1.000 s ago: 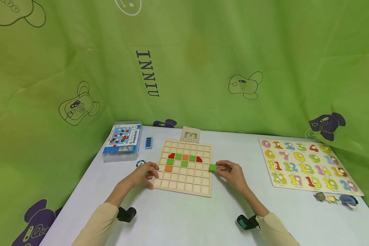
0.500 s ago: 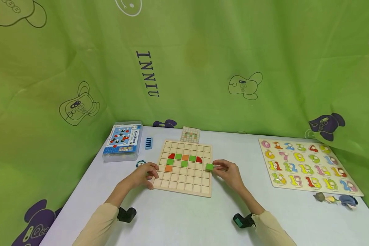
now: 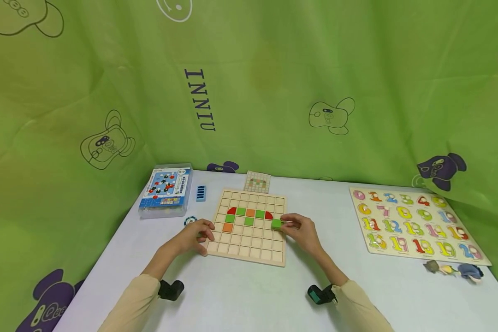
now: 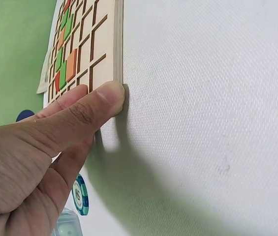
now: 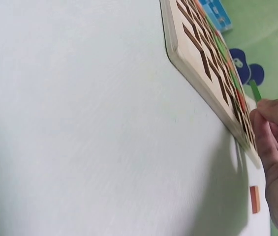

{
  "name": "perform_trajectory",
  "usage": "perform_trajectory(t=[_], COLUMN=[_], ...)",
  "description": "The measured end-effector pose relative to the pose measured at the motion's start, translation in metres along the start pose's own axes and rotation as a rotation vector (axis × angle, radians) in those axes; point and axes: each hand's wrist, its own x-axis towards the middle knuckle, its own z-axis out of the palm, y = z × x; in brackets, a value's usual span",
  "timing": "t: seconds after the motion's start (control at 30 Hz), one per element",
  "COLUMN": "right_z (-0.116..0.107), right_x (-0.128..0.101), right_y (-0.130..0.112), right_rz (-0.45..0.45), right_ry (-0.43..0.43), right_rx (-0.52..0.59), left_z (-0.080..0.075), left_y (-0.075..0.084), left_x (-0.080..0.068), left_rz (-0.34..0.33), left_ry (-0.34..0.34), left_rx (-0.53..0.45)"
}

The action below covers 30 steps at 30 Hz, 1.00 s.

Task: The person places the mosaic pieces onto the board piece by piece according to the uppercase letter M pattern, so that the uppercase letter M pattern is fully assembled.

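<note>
My right hand (image 3: 305,234) pinches a green square tile (image 3: 276,224) between thumb and fingers, over the right side of a wooden grid board (image 3: 234,239). In the right wrist view the green tile (image 5: 256,90) shows edge-on at the fingertips, above the board. My left hand (image 3: 192,236) holds the board's near left corner, the thumb (image 4: 110,93) at its edge. Set in the grid are several green tiles, an orange tile (image 3: 228,227), another orange one in the upper row, and two red rounded tiles, one being the right red tile (image 3: 268,215).
Behind the board lies a pattern card (image 3: 257,181). To the left are a boxed molecule set (image 3: 166,189), a small blue piece (image 3: 201,193) and a poker chip (image 4: 80,194). An orange tile (image 5: 255,199) lies beside the right hand. A number puzzle (image 3: 415,223) and small figures (image 3: 470,271) occupy the right.
My right hand has moved left with the green tile, from beside the board's right edge to over its right-hand cells. My left hand has stayed at the board.
</note>
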Motion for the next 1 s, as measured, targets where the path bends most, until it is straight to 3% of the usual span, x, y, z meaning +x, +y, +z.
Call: perform_trajectory(t=[0.13,0.4,0.73,1.0], right_z=[0.006,0.014,0.016,0.019], right_x=[0.003,0.009,0.012,0.012], right_y=[0.0,-0.005,-0.002,-0.005], right_rz=[-0.007,-0.06,-0.12,-0.074], right_ry=[0.005,-0.003,-0.024,-0.045], right_rx=[-0.017,-0.15,-0.182,-0.157], left_z=[0.0,0.001,0.0,0.001], left_y=[-0.001,-0.001,-0.004,-0.003], left_x=[-0.001,-0.001,0.001,0.001], left_rz=[0.007,0.006,-0.003,-0.007], left_ry=[0.004,0.013,0.018,0.014], left_rx=[0.001,0.009,0.024,0.027])
